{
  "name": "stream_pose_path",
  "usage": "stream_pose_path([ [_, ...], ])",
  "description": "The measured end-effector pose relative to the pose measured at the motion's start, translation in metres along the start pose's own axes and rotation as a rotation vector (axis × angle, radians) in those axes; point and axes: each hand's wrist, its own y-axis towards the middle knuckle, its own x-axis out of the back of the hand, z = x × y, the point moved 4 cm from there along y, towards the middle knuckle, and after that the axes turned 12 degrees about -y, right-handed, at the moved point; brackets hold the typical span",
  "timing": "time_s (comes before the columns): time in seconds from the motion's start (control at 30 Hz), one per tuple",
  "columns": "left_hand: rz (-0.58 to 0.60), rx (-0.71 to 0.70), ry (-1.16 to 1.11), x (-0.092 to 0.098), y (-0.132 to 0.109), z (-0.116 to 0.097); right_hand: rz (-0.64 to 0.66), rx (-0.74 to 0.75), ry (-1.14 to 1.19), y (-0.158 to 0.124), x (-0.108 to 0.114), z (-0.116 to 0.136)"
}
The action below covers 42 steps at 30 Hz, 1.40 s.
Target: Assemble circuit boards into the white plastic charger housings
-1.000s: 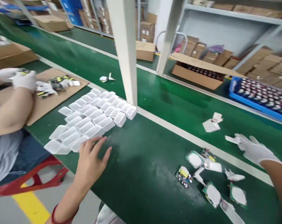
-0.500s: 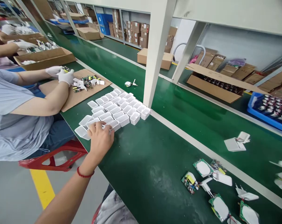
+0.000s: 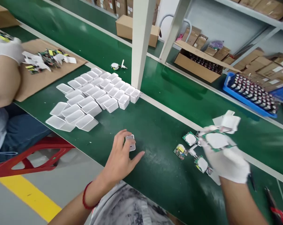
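Note:
My bare left hand (image 3: 121,157) rests on the green bench and grips one small white plastic housing (image 3: 130,142) between thumb and fingers. My right hand (image 3: 225,159), in a white glove, is raised over the bench and holds a circuit board with a white oval pad (image 3: 216,140). Several more such boards (image 3: 190,139) lie on the bench just left of that hand. Rows of empty white housings (image 3: 94,95) stand to the upper left of my left hand.
A white post (image 3: 140,43) rises behind the housings. A co-worker's gloved hand (image 3: 7,50) works over a cardboard sheet (image 3: 33,84) with parts at far left. A blue tray (image 3: 249,90) and open cartons (image 3: 197,67) lie beyond the bench. A red stool (image 3: 26,159) stands below.
My left hand has left the block of housings and come back right with one white housing. My right hand has come into view holding a circuit board.

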Motion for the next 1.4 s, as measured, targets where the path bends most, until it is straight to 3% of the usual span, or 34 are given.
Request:
stream_pose_path([
  [0.1,0.157,0.161,-0.135,-0.001,-0.008,0.019,0.237,0.037,0.426,-0.022,-0.045,0.021],
  [0.23,0.264,0.241,-0.231,-0.012,-0.011,0.034,0.324,0.071,0.420,-0.040,-0.086,0.049],
  [0.37,0.211,0.184,-0.428,-0.025,-0.005,0.015,0.333,0.180,0.444,-0.047,-0.111,0.068],
  [0.47,0.222,0.109,-0.528,-0.030,0.001,-0.004,0.370,0.169,0.422,-0.052,-0.122,0.067],
  [0.7,0.232,0.055,-0.585,-0.037,0.004,-0.012,0.539,0.156,0.354,-0.054,-0.122,0.062],
  [0.93,0.195,-0.009,-0.573,-0.040,0.008,-0.015,0.440,0.247,0.250,-0.052,-0.109,0.060],
  [1.4,0.178,-0.032,-0.547,-0.043,0.008,-0.016,0.466,0.293,0.143,-0.054,-0.110,0.055],
])
